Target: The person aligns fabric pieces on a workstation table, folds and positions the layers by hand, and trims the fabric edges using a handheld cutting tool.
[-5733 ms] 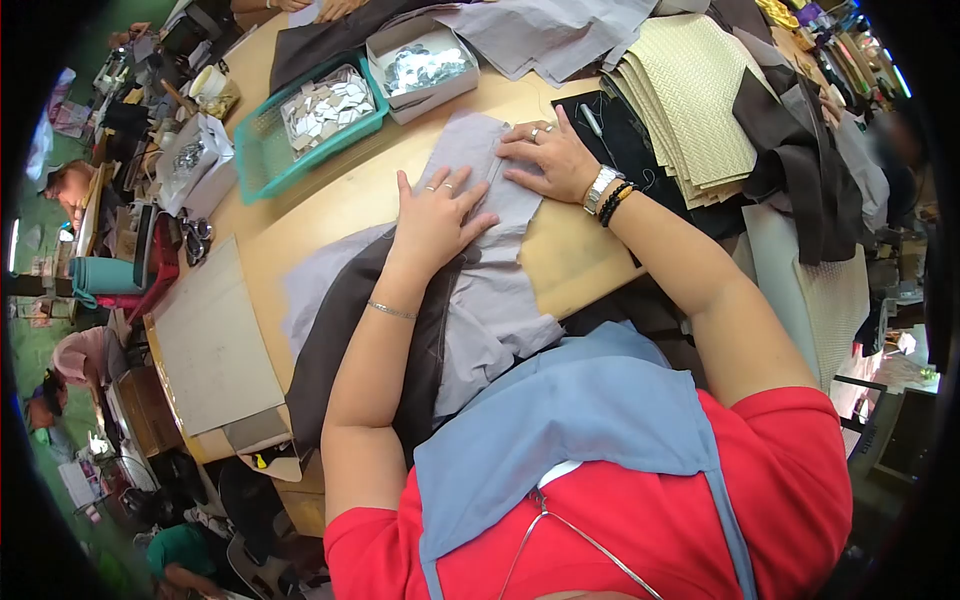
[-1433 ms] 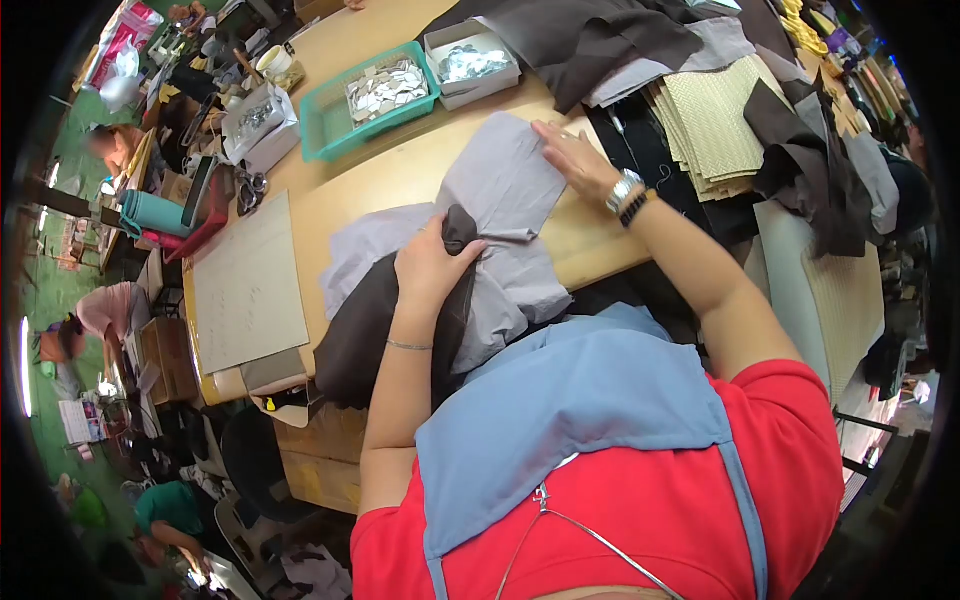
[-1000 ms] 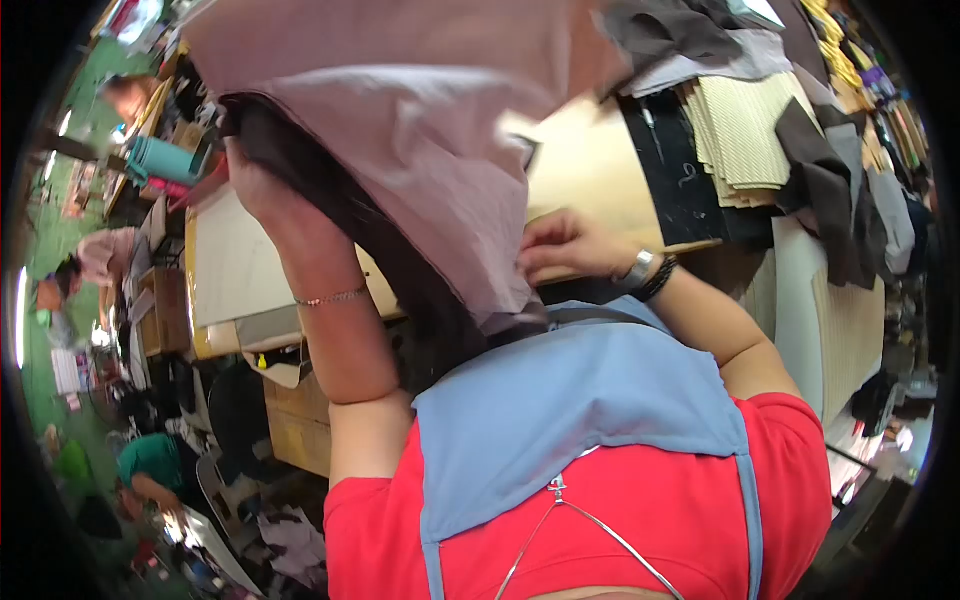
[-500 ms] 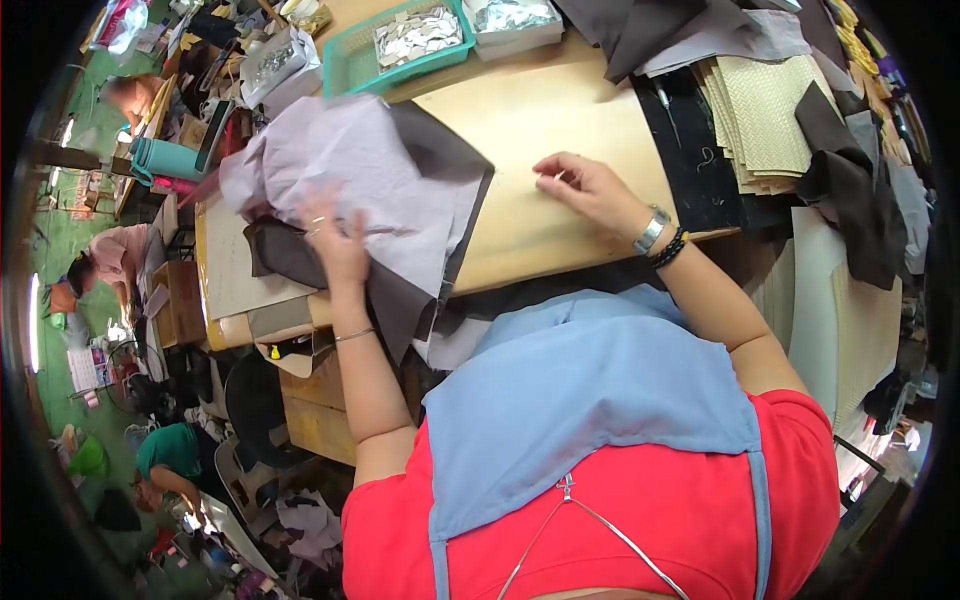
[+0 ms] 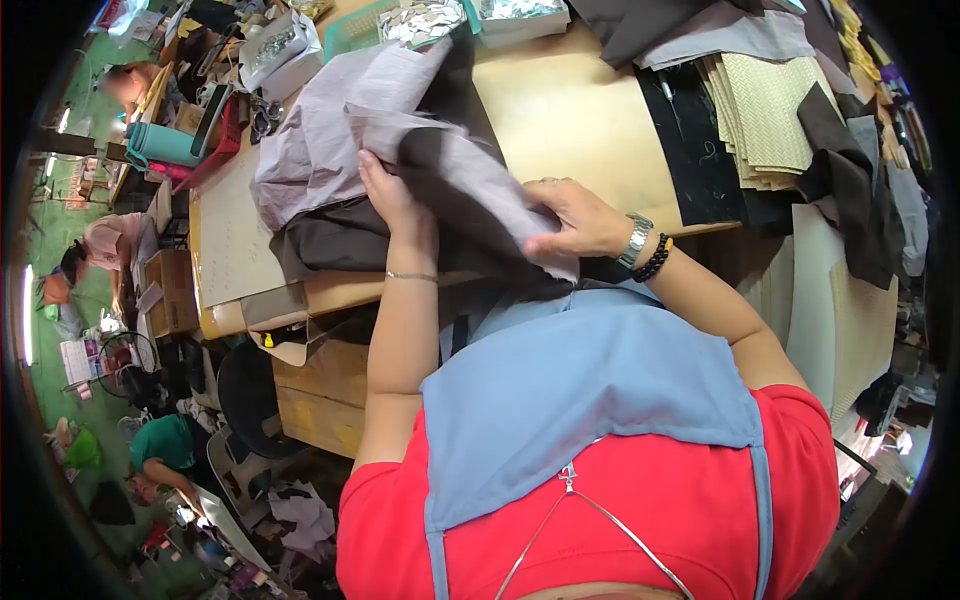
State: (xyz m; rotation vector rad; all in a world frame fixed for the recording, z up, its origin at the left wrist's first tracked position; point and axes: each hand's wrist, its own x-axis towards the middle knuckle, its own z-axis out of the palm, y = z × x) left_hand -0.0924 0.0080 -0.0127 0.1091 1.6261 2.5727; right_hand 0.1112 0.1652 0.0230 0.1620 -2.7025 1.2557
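Observation:
A piece of dark brown fabric with a pale lilac underside (image 5: 325, 150) lies bunched on the left part of the table, partly lifted and folded over toward my body. My left hand (image 5: 396, 205) grips the fabric near the fold, its thumb up along the lilac side and most fingers hidden behind the cloth. Fingers and thumb of my right hand (image 5: 582, 222) close on the right edge of the lifted part, close to the table's front edge. The raised fold between both hands is blurred by motion.
The wooden table (image 5: 570, 110) carries a teal basket of small pale pieces (image 5: 345, 38) and a white box (image 5: 518, 22) at the back. Stacked woven cream sheets (image 5: 765, 120) and dark cloth lie right. A teal bottle (image 5: 165, 145) stands left; other people work beyond.
My left hand moved right and took hold of the fabric. My right hand, holding no fabric before, came down toward me and now grips its edge. Part of the cloth is raised and folded over.

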